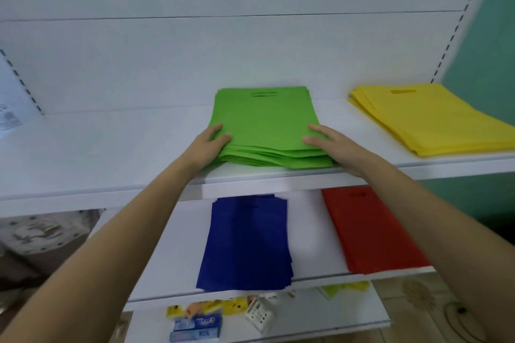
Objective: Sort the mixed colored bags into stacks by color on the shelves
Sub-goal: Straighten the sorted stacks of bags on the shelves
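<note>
Green stack [264, 125] on upper shelf [111, 147], directly between L hand [210, 145] and R hand [331, 147]; equally near both. Fingers near-straight along near side edges, thumbs on top bag; no clear pinch. Long axis away from hands, handle cut-out [263, 94] at far end. Prob. squaring stack; inward push next.

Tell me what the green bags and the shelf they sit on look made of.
Green bags: probably thin non-woven fabric, matte; limp layered edges, die-cut handle slot.
Shelf: likely painted metal or laminate, smooth white, faint sheen; cannot tell which.
</note>
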`<state>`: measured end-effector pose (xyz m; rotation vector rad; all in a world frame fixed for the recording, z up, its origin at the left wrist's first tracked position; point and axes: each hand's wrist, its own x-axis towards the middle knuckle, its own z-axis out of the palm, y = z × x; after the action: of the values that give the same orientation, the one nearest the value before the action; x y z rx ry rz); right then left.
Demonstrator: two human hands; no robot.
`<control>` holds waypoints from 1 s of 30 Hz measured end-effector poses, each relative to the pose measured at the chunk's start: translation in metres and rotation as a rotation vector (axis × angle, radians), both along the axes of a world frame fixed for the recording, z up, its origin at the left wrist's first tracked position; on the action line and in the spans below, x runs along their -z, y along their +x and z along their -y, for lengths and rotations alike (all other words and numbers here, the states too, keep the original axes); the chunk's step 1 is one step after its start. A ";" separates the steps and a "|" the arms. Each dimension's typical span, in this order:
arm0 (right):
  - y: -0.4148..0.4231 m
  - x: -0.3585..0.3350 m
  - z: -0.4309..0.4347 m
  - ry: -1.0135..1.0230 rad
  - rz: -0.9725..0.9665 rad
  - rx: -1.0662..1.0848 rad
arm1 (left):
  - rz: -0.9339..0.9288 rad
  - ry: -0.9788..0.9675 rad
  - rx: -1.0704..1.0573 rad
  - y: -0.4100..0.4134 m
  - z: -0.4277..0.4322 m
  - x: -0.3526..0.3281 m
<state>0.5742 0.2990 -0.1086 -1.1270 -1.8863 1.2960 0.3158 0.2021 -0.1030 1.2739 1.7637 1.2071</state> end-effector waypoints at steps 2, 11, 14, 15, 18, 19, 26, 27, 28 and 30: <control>0.006 -0.006 0.009 0.056 0.034 -0.019 | 0.007 0.013 0.012 -0.005 0.008 0.000; 0.025 -0.012 0.015 0.178 0.419 -0.148 | -0.462 -0.109 0.135 -0.001 0.029 0.002; 0.024 -0.012 0.009 0.288 0.364 -0.048 | -0.496 -0.085 0.054 0.012 0.022 0.002; 0.025 -0.011 0.008 0.318 0.338 -0.013 | -0.498 -0.096 0.031 0.013 0.017 0.002; 0.031 -0.009 0.006 0.298 0.298 -0.029 | -0.504 -0.151 0.016 0.014 0.011 0.001; 0.033 -0.010 0.006 0.283 0.317 -0.064 | -0.500 -0.172 0.014 0.011 0.011 0.001; 0.034 -0.012 0.008 0.346 0.395 -0.097 | -0.465 -0.064 -0.017 0.010 0.013 0.007; 0.035 -0.011 0.009 0.351 0.395 -0.103 | -0.460 -0.060 -0.014 0.011 0.013 0.007; 0.036 -0.011 0.010 0.337 0.381 -0.116 | -0.459 -0.059 -0.003 0.011 0.014 0.008; 0.039 -0.014 0.009 0.297 0.333 -0.137 | -0.457 -0.064 0.012 0.011 0.014 0.007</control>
<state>0.6134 0.2898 -0.0949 -1.1214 -2.3439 0.8931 0.3263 0.1877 -0.1098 1.6123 2.0865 0.8891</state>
